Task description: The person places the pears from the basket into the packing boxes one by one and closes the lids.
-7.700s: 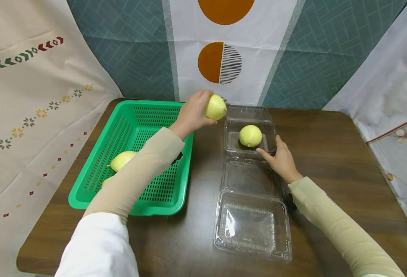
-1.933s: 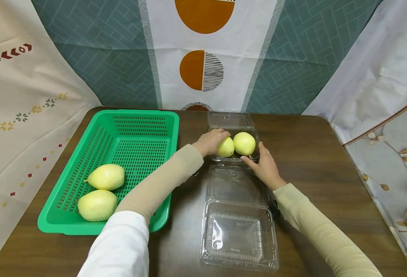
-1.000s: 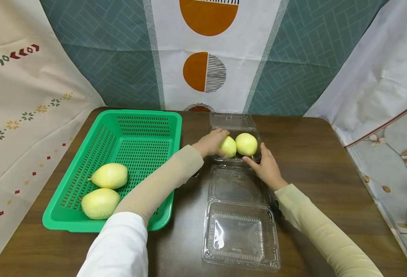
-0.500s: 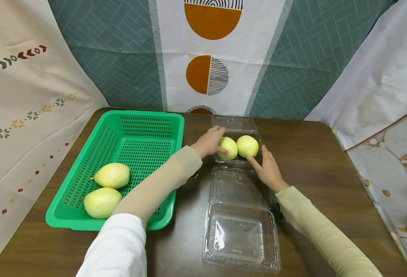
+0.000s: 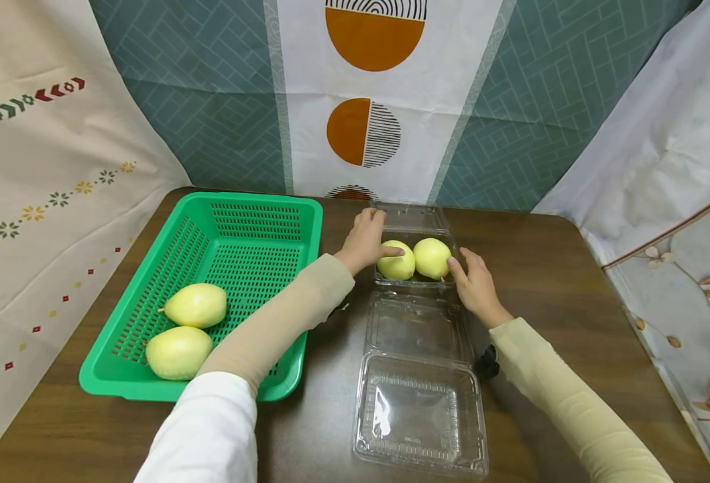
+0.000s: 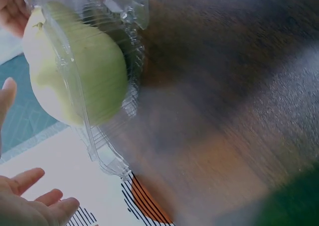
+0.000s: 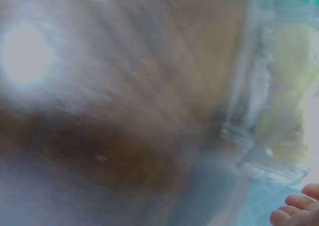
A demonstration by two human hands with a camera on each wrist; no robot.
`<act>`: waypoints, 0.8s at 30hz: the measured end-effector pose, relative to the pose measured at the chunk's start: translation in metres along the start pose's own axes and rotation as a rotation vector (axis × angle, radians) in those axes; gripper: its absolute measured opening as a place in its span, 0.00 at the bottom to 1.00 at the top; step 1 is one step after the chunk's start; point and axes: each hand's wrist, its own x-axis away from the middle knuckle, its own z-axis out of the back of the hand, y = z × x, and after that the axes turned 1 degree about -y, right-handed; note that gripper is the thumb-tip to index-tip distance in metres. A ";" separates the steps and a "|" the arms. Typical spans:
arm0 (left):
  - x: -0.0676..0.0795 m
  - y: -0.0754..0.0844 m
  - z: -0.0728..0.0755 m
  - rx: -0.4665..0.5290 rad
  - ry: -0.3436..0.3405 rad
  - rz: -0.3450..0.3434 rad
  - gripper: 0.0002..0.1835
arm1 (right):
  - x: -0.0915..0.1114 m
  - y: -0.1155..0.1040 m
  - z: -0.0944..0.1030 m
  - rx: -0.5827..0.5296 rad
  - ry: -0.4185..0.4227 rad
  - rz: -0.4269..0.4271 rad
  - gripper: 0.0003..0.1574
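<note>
Left hand [image 5: 363,243] has loosened off its pear [image 5: 397,267] since 0.5 s ago, fingers now spread wide. That pear sits in the far clear tub [image 5: 418,285], just beside another pear [image 5: 432,257]. Right hand [image 5: 475,287] is just right of the tub, fingers fairly straight; can't tell if it's touching. Nearer than the tub there's more clear plastic packaging [image 5: 418,410], and left of the tub a green basket [image 5: 255,261] with 2 more pears [image 5: 195,306].
</note>
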 end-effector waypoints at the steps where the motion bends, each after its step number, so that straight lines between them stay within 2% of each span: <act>1: 0.000 0.000 0.000 0.020 0.006 0.013 0.45 | -0.002 0.000 0.002 -0.011 0.002 0.001 0.46; 6: -0.001 0.002 -0.001 0.098 0.030 0.066 0.46 | -0.015 -0.003 0.012 -0.124 0.000 -0.041 0.45; 10: -0.003 0.003 -0.003 0.148 0.051 0.102 0.46 | -0.026 -0.005 0.017 -0.343 -0.028 -0.124 0.46; 14: -0.005 0.003 -0.007 0.231 0.044 0.128 0.45 | -0.034 -0.004 0.020 -0.523 -0.091 -0.190 0.49; 19: -0.008 0.002 -0.009 0.341 0.035 0.171 0.44 | -0.043 -0.004 0.023 -0.630 -0.138 -0.217 0.54; 24: -0.007 0.001 -0.006 0.473 0.035 0.268 0.43 | -0.049 -0.009 0.026 -0.731 -0.173 -0.248 0.54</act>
